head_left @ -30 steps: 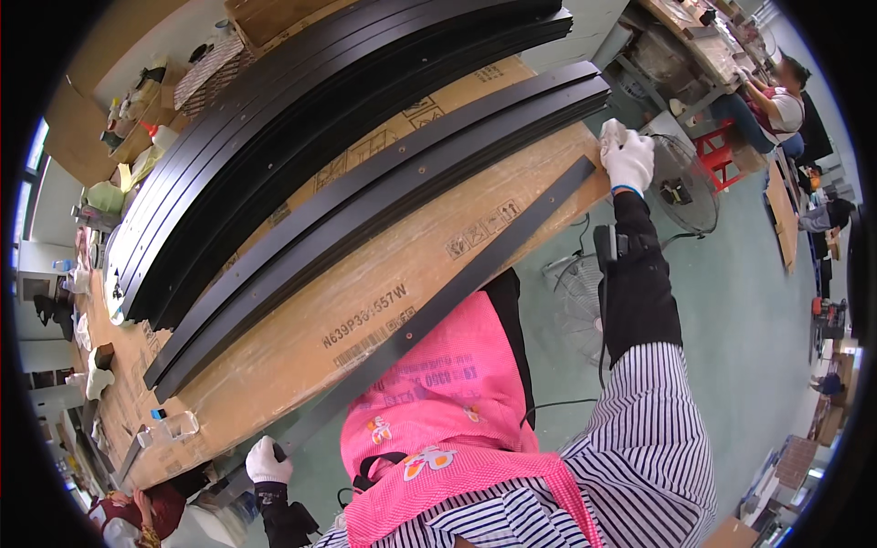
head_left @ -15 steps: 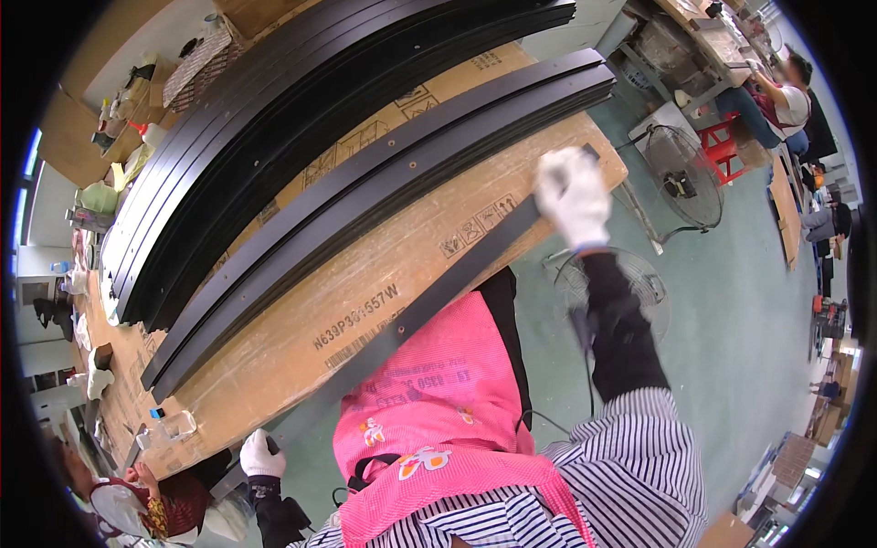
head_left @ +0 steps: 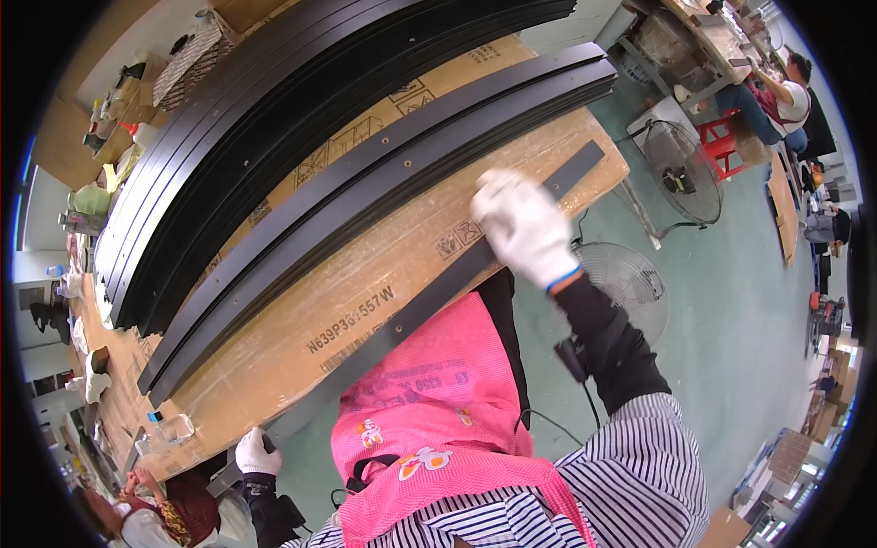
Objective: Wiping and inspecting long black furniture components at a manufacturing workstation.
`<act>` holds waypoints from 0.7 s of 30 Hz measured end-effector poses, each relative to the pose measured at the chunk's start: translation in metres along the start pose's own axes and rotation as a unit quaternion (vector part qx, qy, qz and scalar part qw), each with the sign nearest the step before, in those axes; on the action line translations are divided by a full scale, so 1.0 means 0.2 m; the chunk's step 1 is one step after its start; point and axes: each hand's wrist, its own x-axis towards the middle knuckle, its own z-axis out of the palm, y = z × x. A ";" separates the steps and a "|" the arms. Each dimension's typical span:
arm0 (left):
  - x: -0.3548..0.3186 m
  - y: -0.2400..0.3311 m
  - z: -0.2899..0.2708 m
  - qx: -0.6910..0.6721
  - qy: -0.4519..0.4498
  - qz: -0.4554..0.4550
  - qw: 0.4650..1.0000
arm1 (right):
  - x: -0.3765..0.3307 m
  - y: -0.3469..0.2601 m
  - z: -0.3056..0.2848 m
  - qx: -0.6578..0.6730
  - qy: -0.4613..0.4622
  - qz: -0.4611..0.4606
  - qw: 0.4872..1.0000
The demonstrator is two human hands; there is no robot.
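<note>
A long, flat dark grey strip (head_left: 429, 297) with small holes lies slantwise along the near edge of the cardboard-covered table (head_left: 274, 370), just in front of my pink apron. At its lower left end, my left hand (head_left: 258, 453) in a white glove is closed around the strip. My right hand (head_left: 525, 226), also white-gloved, lies across the strip toward its far right part, fingers curled. What is under those fingers is hidden. Beyond the strip, a stack of similar dark strips (head_left: 365, 173) runs along the table.
A larger pile of black strips (head_left: 210, 155) covers the back of the table. A floor fan (head_left: 681, 173) and a red stool (head_left: 722, 146) stand to the right. One person (head_left: 776, 100) sits at the far right, another person (head_left: 174, 507) at the lower left. A clear container (head_left: 174, 427) stands near the left corner.
My right hand has slid left and toward me along the strip, away from its far right end, which now shows bare. My left hand keeps its place at the other end.
</note>
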 end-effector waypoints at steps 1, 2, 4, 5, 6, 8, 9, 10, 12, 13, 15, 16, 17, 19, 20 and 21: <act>0.01 0.00 0.01 -0.004 0.004 0.004 1.000 | 0.02 0.15 -0.04 -0.042 0.029 0.070 0.996; 0.01 0.01 0.01 -0.005 0.009 0.005 1.000 | 0.02 0.31 -0.07 -0.083 0.066 0.188 0.976; 0.03 0.03 0.01 -0.001 0.008 -0.002 1.000 | 0.01 0.70 -0.16 -0.218 0.017 0.385 0.897; 0.05 0.04 0.02 -0.007 0.004 -0.002 1.000 | 0.00 0.87 -0.21 -0.243 0.008 0.434 0.868; 0.06 0.04 0.02 -0.012 -0.002 -0.004 1.000 | -0.01 1.01 -0.24 -0.264 -0.003 0.482 0.835; 0.04 0.03 0.01 -0.013 -0.013 -0.011 1.000 | 0.03 1.07 -0.27 -0.363 -0.077 0.419 0.828; 0.04 0.02 0.01 -0.014 -0.023 -0.015 1.000 | 0.03 1.08 -0.32 -0.372 -0.055 0.398 0.837; 0.05 0.02 0.01 -0.017 -0.024 -0.013 0.999 | 0.01 1.09 -0.34 -0.373 0.027 0.381 0.846; 0.02 0.02 -0.01 -0.005 -0.022 -0.005 1.000 | 0.09 0.85 -0.32 -0.299 0.075 0.397 0.864; 0.02 0.02 0.00 -0.005 -0.025 -0.005 1.000 | 0.07 0.74 -0.28 -0.268 0.047 0.338 0.901; 0.05 0.00 0.02 -0.002 0.002 0.002 1.000 | -0.07 0.67 -0.21 -0.200 -0.056 0.178 0.962; 0.04 -0.01 0.02 0.000 -0.001 0.003 1.000 | -0.12 0.60 -0.10 -0.191 0.050 0.189 0.962; 0.03 -0.01 0.03 -0.004 0.008 0.010 1.000 | -0.15 0.56 -0.08 -0.195 0.041 0.216 0.956; 0.03 -0.02 0.05 -0.005 0.021 0.016 1.000 | -0.15 0.59 -0.09 -0.193 0.039 0.251 0.948; 0.04 -0.02 0.06 -0.001 0.016 0.007 1.000 | -0.13 0.67 -0.12 -0.192 0.044 0.263 0.944; 0.03 -0.02 0.07 0.003 0.011 -0.007 1.000 | -0.05 0.67 -0.19 -0.195 -0.011 0.318 0.928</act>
